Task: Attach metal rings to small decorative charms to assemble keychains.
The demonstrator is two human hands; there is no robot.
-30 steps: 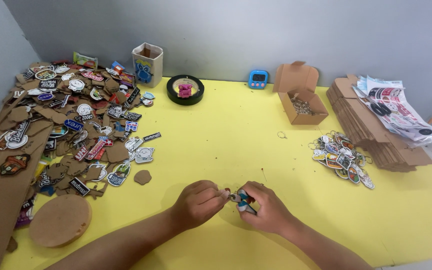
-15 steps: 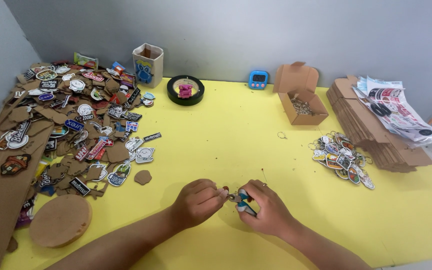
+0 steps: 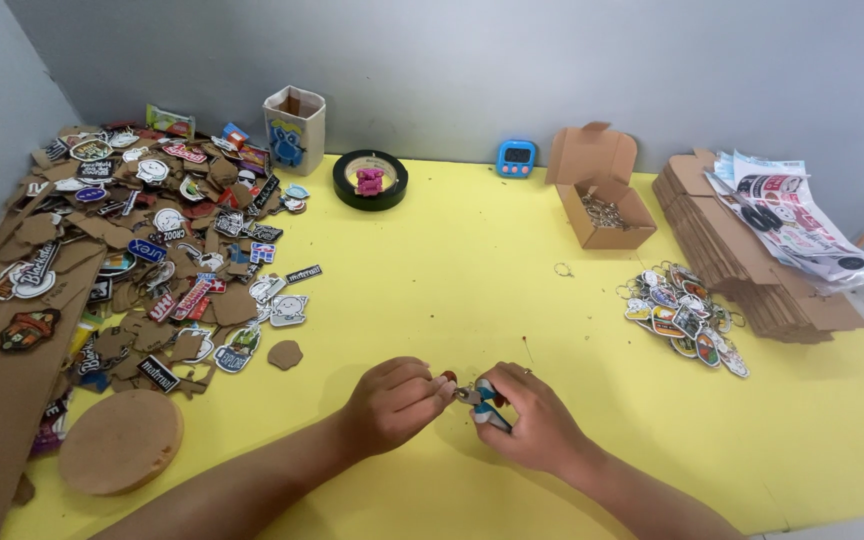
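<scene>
Lighting: bright, even, diffuse, apparently from overhead. Shadows: soft, short, beneath both hands on the yellow table (image 3: 472,260). Glare: none marked. Focus: sharp centre; small item between the fingers too tiny to resolve. Edges: slight wide-angle bowing.

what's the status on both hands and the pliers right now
Left hand pinching a small reddish piece. Right hand gripping blue-handled pliers, tips meeting the left fingertips. Yellow table around the hands bare.
</scene>
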